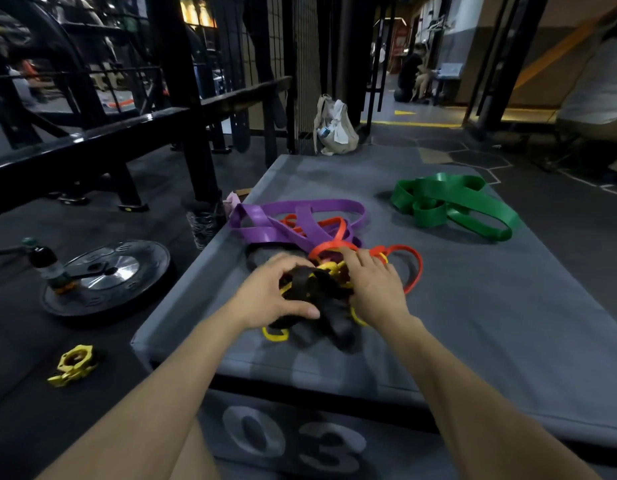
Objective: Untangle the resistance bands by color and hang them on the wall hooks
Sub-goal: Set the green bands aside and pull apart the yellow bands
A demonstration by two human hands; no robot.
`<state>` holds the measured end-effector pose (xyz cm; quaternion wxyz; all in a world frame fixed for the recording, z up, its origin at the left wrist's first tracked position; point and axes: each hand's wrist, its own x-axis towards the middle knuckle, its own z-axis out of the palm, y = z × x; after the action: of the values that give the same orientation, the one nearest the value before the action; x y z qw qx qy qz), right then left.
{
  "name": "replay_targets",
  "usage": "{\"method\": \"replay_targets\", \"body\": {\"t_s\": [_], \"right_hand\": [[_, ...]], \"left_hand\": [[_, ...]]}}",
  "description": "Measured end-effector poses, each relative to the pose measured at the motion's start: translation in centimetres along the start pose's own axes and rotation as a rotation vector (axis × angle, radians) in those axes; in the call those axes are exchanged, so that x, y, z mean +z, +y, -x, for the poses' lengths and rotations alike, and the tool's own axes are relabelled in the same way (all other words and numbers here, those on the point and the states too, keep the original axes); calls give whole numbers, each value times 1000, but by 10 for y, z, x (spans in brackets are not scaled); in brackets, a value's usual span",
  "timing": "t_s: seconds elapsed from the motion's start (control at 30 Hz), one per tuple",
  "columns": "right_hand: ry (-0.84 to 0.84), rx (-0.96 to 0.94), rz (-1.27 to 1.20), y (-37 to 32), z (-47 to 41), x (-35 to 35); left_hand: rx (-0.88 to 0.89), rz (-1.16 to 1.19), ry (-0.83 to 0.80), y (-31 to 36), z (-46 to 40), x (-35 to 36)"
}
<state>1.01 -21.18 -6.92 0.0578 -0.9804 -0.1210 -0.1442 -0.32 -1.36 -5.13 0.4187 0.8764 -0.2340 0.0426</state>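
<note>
Clearly, with the left hand point(282, 292) gripping the black band point(329, 306) and the right hand point(372, 289) pinching the yellow band point(275, 336) between them, a hard tug risks tightening the knot with the red band point(412, 268) just beyond.

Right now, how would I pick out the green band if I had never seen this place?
Start at the big grey padded box in front of the person, marked 03 on its near side. Look to its far right corner: the green band lies there in a loose heap of wide loops. It alone sits apart; the purple, red, yellow and black ones are knotted together near the hands.
</note>
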Motion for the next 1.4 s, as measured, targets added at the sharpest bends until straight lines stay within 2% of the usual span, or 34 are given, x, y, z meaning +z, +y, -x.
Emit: {"method": "replay_targets", "body": {"t_s": [0.1, 0.2, 0.37, 0.47, 0.57, 0.67, 0.8, 0.9, 0.97, 1.07, 1.17, 1.23, 1.3, 1.4], "right_hand": [[41, 5, 70, 13, -6, 2], [108, 99, 62, 23, -10, -4], [209, 316, 54, 43, -15, -11], [135, 366, 33, 47, -14, -8], [-38, 264, -76, 42, -13, -8], [-98, 167, -202, 39, -12, -16], [50, 228, -283, 31, -4, -33], [140, 149, -357, 16, -1, -38], [70, 38, -395, 1, -2, -36], [-76, -102, -384, -18, -4, -26], [-159, -162, -333, -29, -6, -17], [-189, -160, -294, -33, -9, -13], [-173, -157, -297, -37, -11, -11], [-164, -221, -347, -51, -12, -13]], "left_hand": [[-125, -91, 82, -17, 5, -9], [-295, -223, -1, -25, 12, -13], [-428, -198, -61, -31, 16, -15], [-504, -130, -124, -43, 15, -13], [-465, -122, -142, -45, 12, -10], [-429, -1, 15, -45, 7, -14], [-387, 259, 411, -35, 5, -26], [-349, 317, 679, -31, 6, -34], [-319, 360, 782, -31, 10, -39], [-319, 276, 864, -30, 18, -46], [-356, 318, 847, -33, 28, -52], [-412, 302, 751, -41, 36, -54], [-436, 248, 651, -46, 43, -56], [-412, 258, 595, -46, 50, -59]]}}
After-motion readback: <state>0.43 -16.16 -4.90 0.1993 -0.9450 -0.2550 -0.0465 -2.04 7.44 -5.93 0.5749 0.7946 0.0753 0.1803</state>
